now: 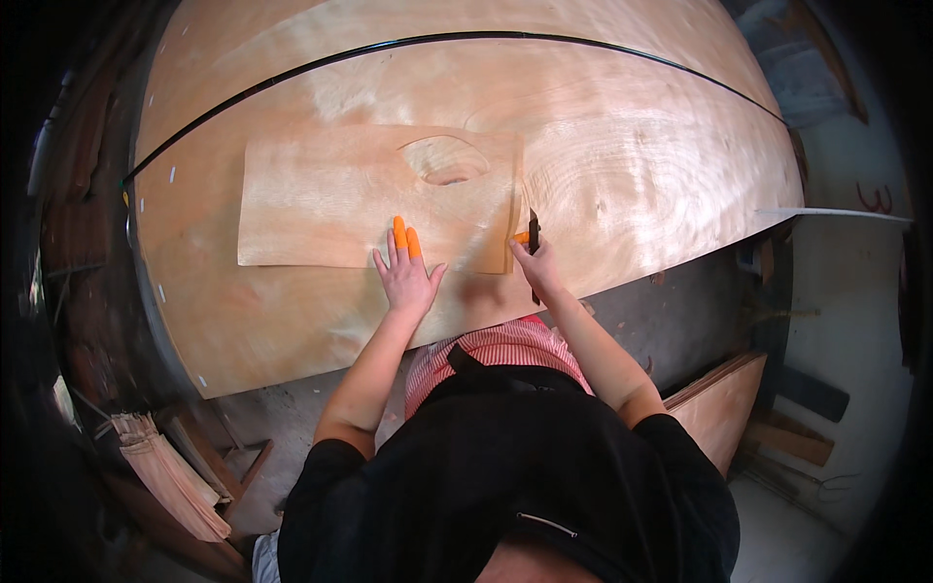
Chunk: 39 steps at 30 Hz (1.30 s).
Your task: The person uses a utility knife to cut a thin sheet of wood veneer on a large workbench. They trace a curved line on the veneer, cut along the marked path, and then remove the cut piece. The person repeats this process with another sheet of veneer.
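Atop the plywood panel, the veneer sheet is touched by the spread left hand; the panel could be scored if the utility knife pinched by the right hand is overpressed.

Your left hand is spread on the thin wooden sheet, near edge, orange covers on two fingers! Your right hand grips a black cutter beside the sheet's right end; a black band arcs across the far side.
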### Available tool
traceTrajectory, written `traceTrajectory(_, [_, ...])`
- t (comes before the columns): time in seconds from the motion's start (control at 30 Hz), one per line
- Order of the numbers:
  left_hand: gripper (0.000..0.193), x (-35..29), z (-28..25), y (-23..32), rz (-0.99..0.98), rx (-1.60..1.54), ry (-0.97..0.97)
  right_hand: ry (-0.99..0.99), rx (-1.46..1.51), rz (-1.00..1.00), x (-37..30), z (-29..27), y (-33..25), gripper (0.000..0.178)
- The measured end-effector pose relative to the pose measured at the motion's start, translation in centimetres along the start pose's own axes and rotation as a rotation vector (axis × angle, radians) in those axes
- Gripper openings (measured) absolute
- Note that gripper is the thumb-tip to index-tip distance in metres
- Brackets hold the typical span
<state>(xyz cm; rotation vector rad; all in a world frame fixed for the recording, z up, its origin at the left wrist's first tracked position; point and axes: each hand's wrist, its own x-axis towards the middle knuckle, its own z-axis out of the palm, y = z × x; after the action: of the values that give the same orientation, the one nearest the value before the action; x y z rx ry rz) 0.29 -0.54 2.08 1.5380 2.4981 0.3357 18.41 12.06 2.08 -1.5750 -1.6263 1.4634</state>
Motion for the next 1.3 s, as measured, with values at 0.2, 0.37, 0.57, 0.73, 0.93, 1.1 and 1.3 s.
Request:
traceTrajectory(0.2, [0.079, 0.3, 0.9, 0.5, -0.049, -0.053, 0.024, 0.025, -0.155, -0.190, 0.8, -1.2, -2.4, 0.020])
traceTrajectory(0.37, [0.078, 1.5, 1.3, 1.7, -0.039, -0.082, 0.029, 0.148, -0.168, -0.221, 3.8, -1.7, -0.6, 0.022])
traceTrajectory(0.57, [0.066, 2.7, 0.8, 1.6, 0.040, -0.192, 0.113, 0.233, -0.494, -0.553, 6.3, -2.8, -0.3, 0.016])
traceTrajectory(0.73, [0.056, 6.1, 1.4, -2.4, 0.025, -0.391, 0.366, -0.453, -0.299, 0.202, 4.5, -0.1, -1.8, 0.025])
traceTrajectory(0.93, [0.056, 7.3, 0.7, -4.7, -0.090, -0.012, 0.303, -0.467, -0.563, -0.170, 4.1, -1.1, -2.5, 0.024])
traceTrajectory(1.1, [0.051, 7.4, 1.2, -5.0, -0.125, -0.061, 0.329, -0.804, -0.458, 0.101, 1.0, 1.7, -7.5, 0.044])
traceTrajectory(1.3, [0.041, 7.6, 1.9, -5.5, -0.053, -0.070, 0.367, -0.698, -0.944, -0.520, 2.1, 9.1, -3.0, 0.062])
